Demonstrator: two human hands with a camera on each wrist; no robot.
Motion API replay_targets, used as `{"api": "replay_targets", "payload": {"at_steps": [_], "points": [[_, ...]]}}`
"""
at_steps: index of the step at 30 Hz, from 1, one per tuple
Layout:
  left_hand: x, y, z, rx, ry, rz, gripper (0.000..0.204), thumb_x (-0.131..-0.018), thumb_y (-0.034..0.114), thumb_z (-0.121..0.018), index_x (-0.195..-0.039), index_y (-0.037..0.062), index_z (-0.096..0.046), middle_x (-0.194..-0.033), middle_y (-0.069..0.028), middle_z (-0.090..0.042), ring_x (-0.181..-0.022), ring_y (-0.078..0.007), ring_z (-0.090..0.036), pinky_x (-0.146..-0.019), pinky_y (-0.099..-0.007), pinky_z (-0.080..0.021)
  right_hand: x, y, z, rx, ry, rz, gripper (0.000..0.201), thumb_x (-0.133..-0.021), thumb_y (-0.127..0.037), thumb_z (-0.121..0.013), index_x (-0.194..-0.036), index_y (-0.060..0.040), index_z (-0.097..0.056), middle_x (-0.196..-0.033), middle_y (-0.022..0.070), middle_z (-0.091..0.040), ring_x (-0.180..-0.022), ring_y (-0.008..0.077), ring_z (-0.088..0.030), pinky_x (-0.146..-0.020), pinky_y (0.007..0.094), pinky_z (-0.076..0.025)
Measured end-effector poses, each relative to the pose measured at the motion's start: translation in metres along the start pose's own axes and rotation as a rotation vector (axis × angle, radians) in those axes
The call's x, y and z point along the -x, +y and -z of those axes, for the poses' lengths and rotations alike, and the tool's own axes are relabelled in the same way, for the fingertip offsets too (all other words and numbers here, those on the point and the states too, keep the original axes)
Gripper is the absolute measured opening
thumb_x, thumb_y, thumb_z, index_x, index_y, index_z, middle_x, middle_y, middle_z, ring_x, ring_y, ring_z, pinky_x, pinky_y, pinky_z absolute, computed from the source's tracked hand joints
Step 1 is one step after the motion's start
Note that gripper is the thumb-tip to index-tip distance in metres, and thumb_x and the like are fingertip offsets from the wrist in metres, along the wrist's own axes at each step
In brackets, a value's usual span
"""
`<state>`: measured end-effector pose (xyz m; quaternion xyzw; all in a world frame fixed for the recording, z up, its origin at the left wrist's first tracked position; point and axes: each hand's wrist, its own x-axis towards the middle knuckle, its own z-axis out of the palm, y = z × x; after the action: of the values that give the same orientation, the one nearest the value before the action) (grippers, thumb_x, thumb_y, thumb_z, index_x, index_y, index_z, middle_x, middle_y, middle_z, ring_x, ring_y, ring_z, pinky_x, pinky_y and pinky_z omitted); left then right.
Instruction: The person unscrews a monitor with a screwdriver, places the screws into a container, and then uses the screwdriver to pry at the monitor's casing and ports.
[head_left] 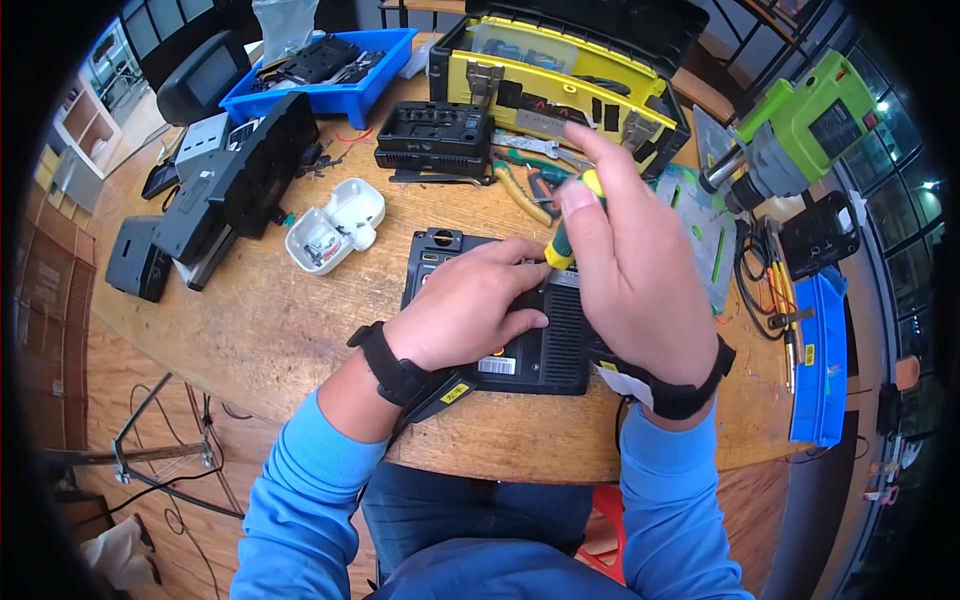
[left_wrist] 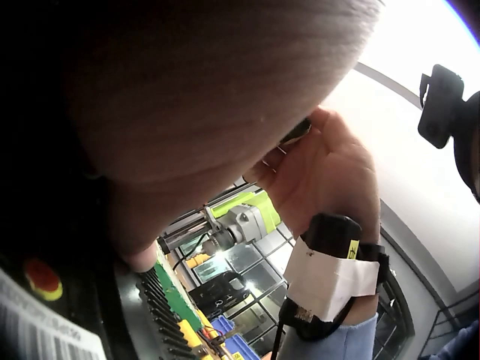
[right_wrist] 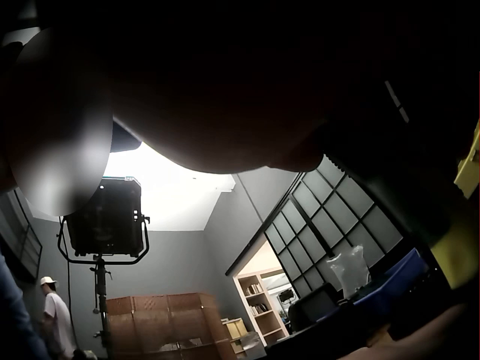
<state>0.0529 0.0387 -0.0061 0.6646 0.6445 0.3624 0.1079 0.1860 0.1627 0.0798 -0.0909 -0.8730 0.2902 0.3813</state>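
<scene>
A black electronic device (head_left: 566, 345) with a vent grille and a barcode label lies on the wooden table in front of me. My left hand (head_left: 462, 306) rests on its back, the fingers reaching to the foot of a yellow-and-green screwdriver (head_left: 560, 248). Above the device, my right hand (head_left: 645, 262) grips the screwdriver's handle, which stands tilted with its lower end down at the housing. The tip is hidden behind the left fingers. Through the left wrist view the right hand (left_wrist: 334, 176) appears raised beyond the device's edge.
Left of the device sits an open white case (head_left: 338, 228) with small parts. Pliers (head_left: 525, 195) and a black unit (head_left: 432, 138) lie behind it, before a yellow toolbox (head_left: 540, 95). A green drill (head_left: 810, 130) stands at right, blue trays (head_left: 820, 370) at right and back left.
</scene>
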Motion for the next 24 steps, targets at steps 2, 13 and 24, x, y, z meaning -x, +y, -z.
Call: {"api": "replay_targets", "payload": {"at_steps": [2,13,24], "points": [[0.0,0.0,-0.001,-0.006,0.016,0.001,0.044,-0.089,0.021,-0.082,-0.128,0.0028,-0.072,-0.134,-0.0118,-0.066,-0.123,-0.0358,-0.065,-0.102,-0.0453,-0.055,-0.005,-0.005,0.009,0.196,-0.072,-0.039,0.031,-0.101,-0.026,-0.072,-0.113,0.0026,-0.068,-0.094,0.0245,-0.073,-0.087,0.0434,-0.072,-0.074,0.0481,-0.057],[0.001,0.002,-0.001,0.062,0.032,0.008,0.046,-0.087,0.014,-0.084,-0.13,0.0046,-0.07,-0.133,-0.0199,-0.067,-0.123,-0.0433,-0.064,-0.105,-0.0483,-0.053,-0.009,0.008,-0.006,0.158,0.029,0.196,0.026,-0.095,-0.023,-0.078,-0.111,-0.0036,-0.072,-0.104,0.0171,-0.072,-0.094,0.0392,-0.07,-0.077,0.0455,-0.055],[-0.001,0.001,-0.001,0.041,0.01,0.036,0.047,-0.085,0.016,-0.086,-0.127,0.0014,-0.073,-0.129,-0.0162,-0.07,-0.121,-0.0384,-0.065,-0.104,-0.0456,-0.054,0.005,-0.014,0.016,0.36,-0.117,0.064,0.02,-0.101,-0.015,-0.067,-0.112,-0.0001,-0.06,-0.104,0.0232,-0.07,-0.092,0.0429,-0.07,-0.074,0.0485,-0.055]]}}
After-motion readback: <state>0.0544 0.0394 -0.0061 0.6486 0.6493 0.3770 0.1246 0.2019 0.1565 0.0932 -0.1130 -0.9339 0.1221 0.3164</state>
